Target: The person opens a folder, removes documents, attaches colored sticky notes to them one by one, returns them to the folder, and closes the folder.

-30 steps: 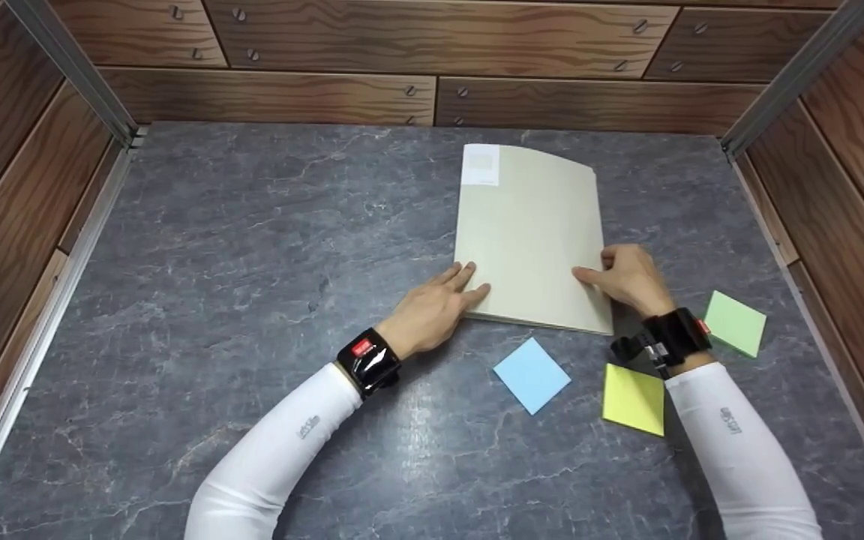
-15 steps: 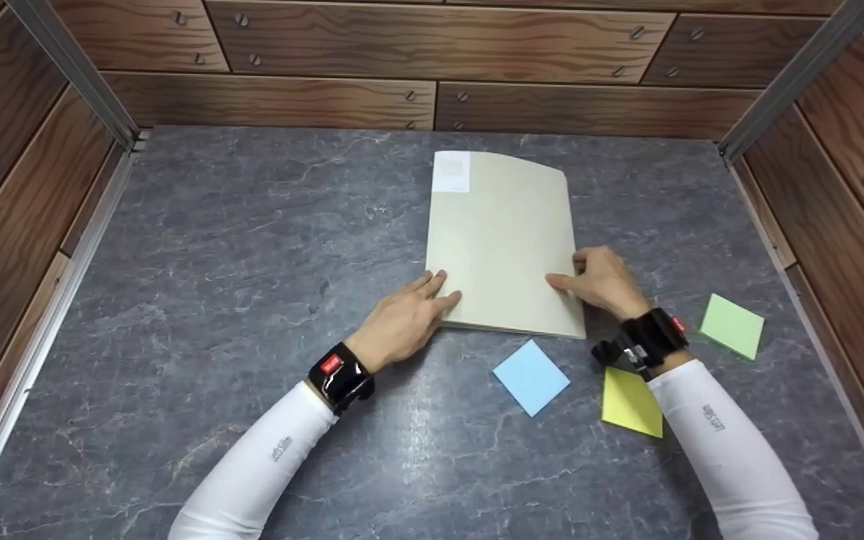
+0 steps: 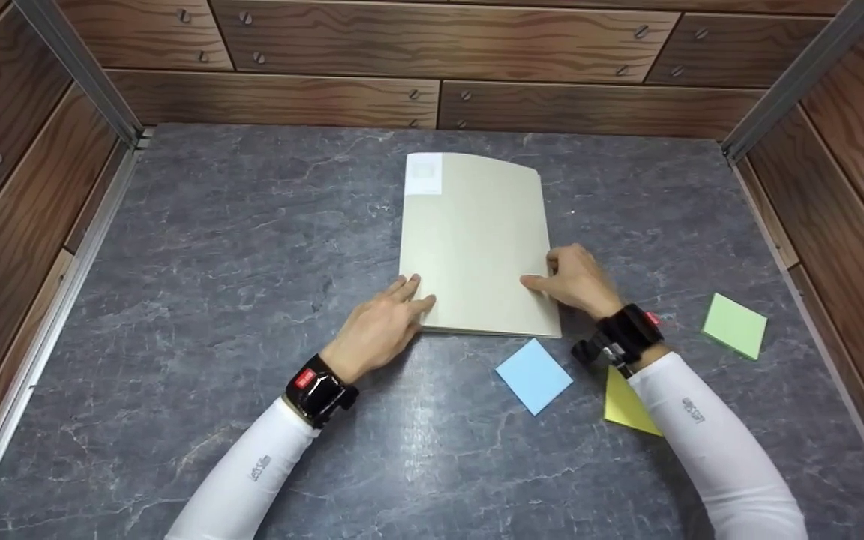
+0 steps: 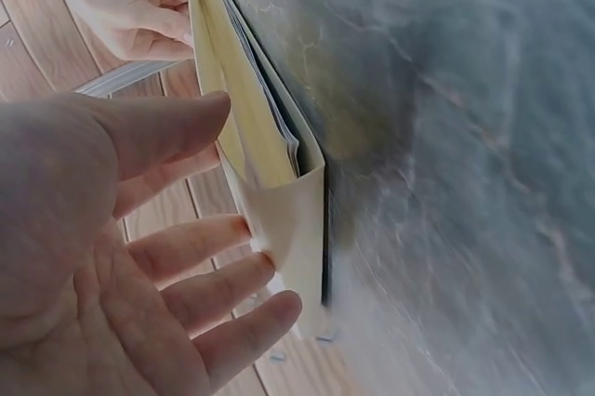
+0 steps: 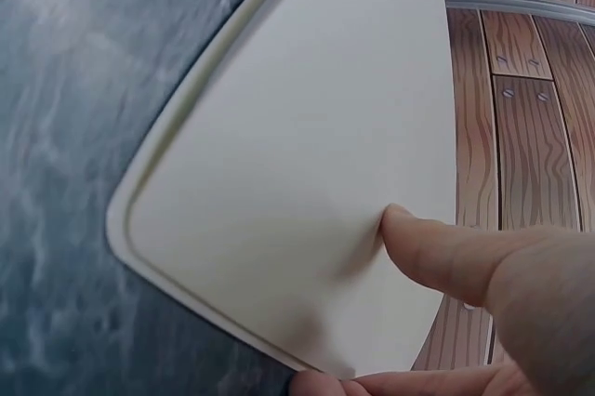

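Observation:
A beige folder (image 3: 477, 240) with a white label at its top left corner lies closed on the dark marbled table. My left hand (image 3: 379, 322) touches its lower left edge, thumb on the cover and the other fingers spread along the spine, as the left wrist view shows. Papers and a yellowish inner sheet (image 4: 244, 108) show in the folder's bottom end. At the right edge my right hand (image 3: 578, 281) pinches the folder, thumb on the cover and fingertips (image 5: 321, 384) at the rim.
A blue sticky note pad (image 3: 534, 376) lies just below the folder. The yellow pad (image 3: 625, 405) is partly covered by my right forearm. Farther right lies a green pad (image 3: 734, 325). Wood-patterned walls (image 3: 432, 45) enclose the back and sides.
Both hands have slid the folder to the left across the table, keeping their places on its edges. My right forearm now covers more of the yellow pad.

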A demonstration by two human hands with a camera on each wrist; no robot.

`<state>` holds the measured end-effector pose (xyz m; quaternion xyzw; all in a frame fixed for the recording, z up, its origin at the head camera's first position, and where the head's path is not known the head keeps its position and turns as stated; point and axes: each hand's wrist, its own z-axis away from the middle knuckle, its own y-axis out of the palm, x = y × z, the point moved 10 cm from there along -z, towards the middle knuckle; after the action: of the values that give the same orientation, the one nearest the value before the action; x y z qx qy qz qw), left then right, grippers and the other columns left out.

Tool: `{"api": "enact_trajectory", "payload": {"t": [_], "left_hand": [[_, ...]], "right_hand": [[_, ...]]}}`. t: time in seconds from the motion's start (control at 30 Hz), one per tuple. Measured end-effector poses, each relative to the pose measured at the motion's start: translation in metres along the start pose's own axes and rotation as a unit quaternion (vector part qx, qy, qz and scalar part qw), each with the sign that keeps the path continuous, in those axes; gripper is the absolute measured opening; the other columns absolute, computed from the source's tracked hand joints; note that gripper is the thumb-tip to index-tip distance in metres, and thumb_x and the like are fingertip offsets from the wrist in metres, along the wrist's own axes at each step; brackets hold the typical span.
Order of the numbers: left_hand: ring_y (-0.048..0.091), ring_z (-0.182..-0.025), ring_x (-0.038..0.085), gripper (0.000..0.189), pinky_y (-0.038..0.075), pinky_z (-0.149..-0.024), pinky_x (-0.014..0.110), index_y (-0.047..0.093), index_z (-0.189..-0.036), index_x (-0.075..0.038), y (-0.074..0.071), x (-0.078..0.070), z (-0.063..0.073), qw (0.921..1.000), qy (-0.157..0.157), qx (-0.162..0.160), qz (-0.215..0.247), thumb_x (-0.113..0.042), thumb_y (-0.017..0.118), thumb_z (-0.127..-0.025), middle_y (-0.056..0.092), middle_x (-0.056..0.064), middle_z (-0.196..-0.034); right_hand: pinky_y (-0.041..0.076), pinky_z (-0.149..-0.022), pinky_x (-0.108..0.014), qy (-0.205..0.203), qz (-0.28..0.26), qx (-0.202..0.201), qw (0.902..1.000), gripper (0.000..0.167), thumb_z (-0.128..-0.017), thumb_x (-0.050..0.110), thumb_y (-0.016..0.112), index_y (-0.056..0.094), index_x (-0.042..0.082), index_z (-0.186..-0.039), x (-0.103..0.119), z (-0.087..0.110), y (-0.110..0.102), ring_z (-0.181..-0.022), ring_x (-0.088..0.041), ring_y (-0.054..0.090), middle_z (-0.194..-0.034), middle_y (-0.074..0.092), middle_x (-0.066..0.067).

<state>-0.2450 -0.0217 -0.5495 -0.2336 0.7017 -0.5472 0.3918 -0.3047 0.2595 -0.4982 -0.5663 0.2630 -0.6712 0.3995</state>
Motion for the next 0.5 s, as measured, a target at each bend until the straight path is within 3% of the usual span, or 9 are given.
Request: {"api": "enact_trajectory", "payload": {"t": [0.13, 0.23, 0.3, 0.4, 0.5], "left_hand": [[0.059, -0.163, 0.05, 0.057, 0.061, -0.124, 0.059, 0.069, -0.164, -0.02, -0.001, 0.005, 0.005, 1.0, -0.002, -0.005, -0.006, -0.018, 0.084, -0.108, 0.053, 0.027, -0.178], [0.059, -0.162, 0.05, 0.057, 0.06, -0.125, 0.058, 0.07, -0.163, -0.019, 0.0, 0.007, 0.007, 0.9999, -0.002, -0.006, -0.01, -0.018, 0.084, -0.108, 0.054, 0.027, -0.178], [0.059, -0.163, 0.05, 0.056, 0.058, -0.128, 0.058, 0.07, -0.162, -0.019, 0.0, 0.007, 0.007, 0.9999, -0.005, -0.006, -0.01, -0.019, 0.085, -0.108, 0.054, 0.027, -0.178], [0.059, -0.163, 0.05, 0.054, 0.052, -0.134, 0.059, 0.071, -0.16, -0.016, 0.001, 0.006, 0.004, 0.9999, -0.01, -0.01, -0.007, -0.023, 0.085, -0.108, 0.054, 0.028, -0.177], [0.059, -0.162, 0.051, 0.051, 0.049, -0.137, 0.061, 0.073, -0.155, -0.012, 0.001, 0.004, 0.001, 0.9996, -0.015, -0.022, -0.003, -0.026, 0.086, -0.108, 0.056, 0.031, -0.175]], "right_hand": [[0.038, -0.061, -0.032, -0.01, 0.002, -0.01, 0.9999, 0.047, -0.104, 0.038, 0.088, 0.055, 0.009, -0.087, -0.027, -0.026, 0.018, -0.079, -0.025, 0.048, -0.098, 0.044, -0.013], [0.046, -0.065, -0.035, -0.008, 0.005, -0.011, 0.9999, 0.049, -0.102, 0.048, 0.089, 0.067, 0.004, -0.102, -0.052, -0.045, 0.03, -0.093, -0.03, 0.053, -0.11, 0.051, -0.017], [0.055, -0.075, -0.04, -0.009, -0.001, -0.004, 1.0, 0.061, -0.102, 0.053, 0.088, 0.073, -0.002, -0.122, -0.062, -0.052, 0.034, -0.104, -0.035, 0.059, -0.122, 0.059, -0.023], [0.065, -0.095, -0.053, -0.012, -0.021, 0.003, 0.9997, 0.084, -0.102, 0.056, 0.088, 0.067, -0.008, -0.152, -0.071, -0.056, 0.034, -0.123, -0.045, 0.067, -0.143, 0.065, -0.032], [0.066, -0.108, -0.059, -0.006, -0.046, 0.006, 0.9989, 0.091, -0.105, 0.053, 0.086, 0.057, -0.009, -0.165, -0.068, -0.05, 0.031, -0.135, -0.049, 0.069, -0.154, 0.065, -0.036]]}}
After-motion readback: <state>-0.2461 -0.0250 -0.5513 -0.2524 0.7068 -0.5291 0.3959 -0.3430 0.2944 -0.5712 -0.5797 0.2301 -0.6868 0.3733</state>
